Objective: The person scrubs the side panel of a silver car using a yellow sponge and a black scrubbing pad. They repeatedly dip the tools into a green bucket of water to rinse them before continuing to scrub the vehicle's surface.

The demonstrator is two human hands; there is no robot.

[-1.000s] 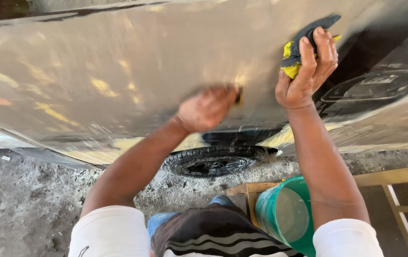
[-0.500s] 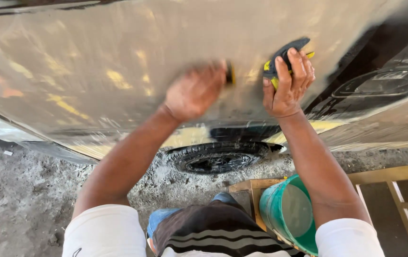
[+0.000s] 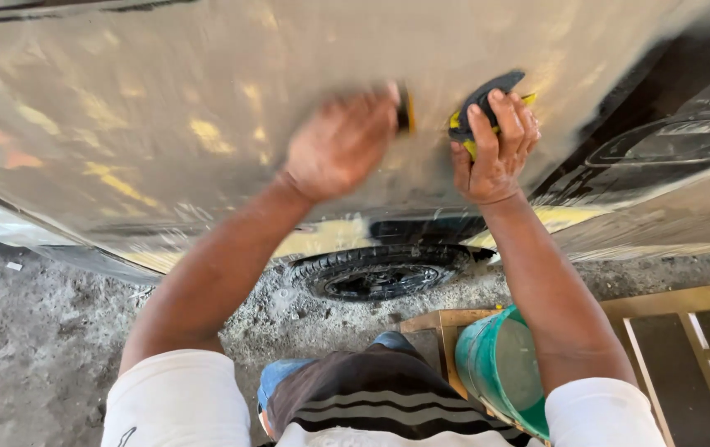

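A wide grey car body panel [image 3: 165,99] with yellowish sanded patches fills the top of the head view. My left hand [image 3: 340,145] is blurred with motion and presses a small dark sanding block [image 3: 405,108] flat against the panel. Just to its right, my right hand [image 3: 496,149] holds a black and yellow sponge [image 3: 477,106] against the same panel. The two hands are close together, almost touching.
Under the panel sits a black tyre [image 3: 380,273] on rough grey ground [image 3: 32,348]. A green bucket [image 3: 487,372] stands near my right arm, beside a wooden frame [image 3: 686,306]. A dark car part with a lamp [image 3: 678,141] lies at the right.
My left hand has moved up and to the right across the panel, closing on my right hand. My right hand with the sponge has shifted a little left.
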